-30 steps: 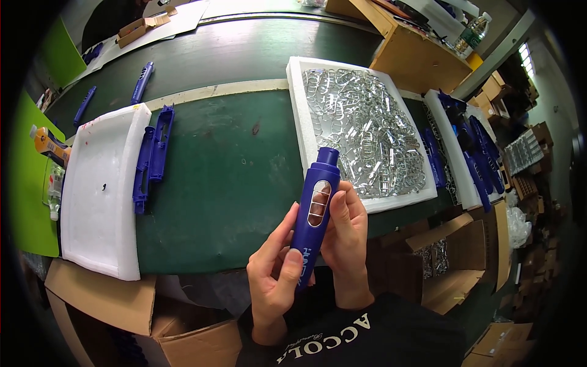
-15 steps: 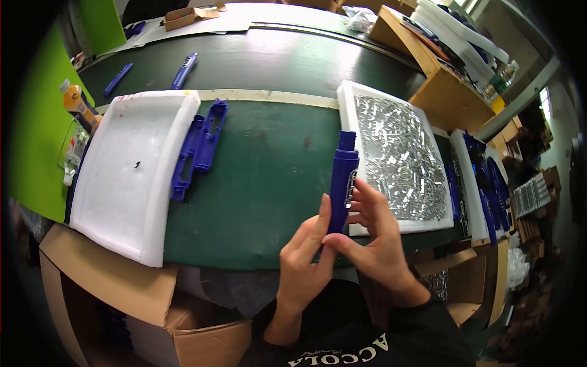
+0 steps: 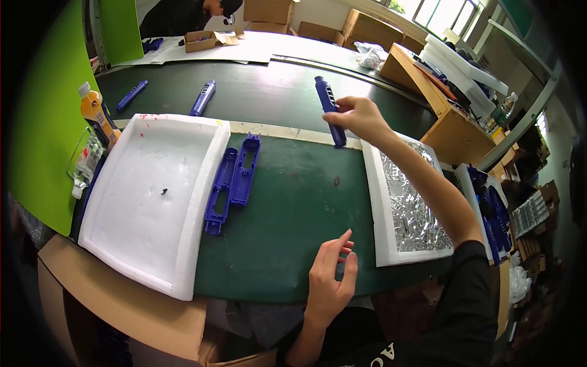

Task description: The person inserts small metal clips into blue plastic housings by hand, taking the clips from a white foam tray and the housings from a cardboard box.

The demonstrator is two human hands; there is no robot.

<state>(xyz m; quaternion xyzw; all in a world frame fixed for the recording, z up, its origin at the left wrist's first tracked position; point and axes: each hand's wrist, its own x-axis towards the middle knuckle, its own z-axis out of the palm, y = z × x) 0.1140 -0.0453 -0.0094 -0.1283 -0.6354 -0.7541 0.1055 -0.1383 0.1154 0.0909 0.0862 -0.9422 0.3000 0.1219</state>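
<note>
Blue tube [image 3: 328, 103]: slanted, its far end pointing away from me and a little left, in my grasp above the pale strip [image 3: 287, 129] between the green mat [image 3: 293, 214] and the dark far surface [image 3: 269, 82]; I cannot tell whether its near end touches anything.
Right hand [image 3: 362, 116]: pinches the tube between thumb and fingers, my arm stretched forward over the clip tray.
Left hand [image 3: 330, 275]: holds nothing, fingers loosely bent, over the mat's near edge.
Step in hand: I judge that I am passing the tube to the far surface, where one finished-looking tube [image 3: 203, 98] and a second such tube [image 3: 132, 95] lie well to the left.
Next move: seems to call for lowering it level, then loosening my fingers.
Clip tray [image 3: 381, 232]: white foam, raised rim, full of shiny metal clips [image 3: 413, 211]; the rim edge sits under my right forearm.
White tray [image 3: 189, 244]: stands at my left, with two open blue shells [image 3: 244, 180] side by side just off its right wall.
Open room: mat between shells and clip tray; beyond the strip, dark surface ahead of the tube.
</note>
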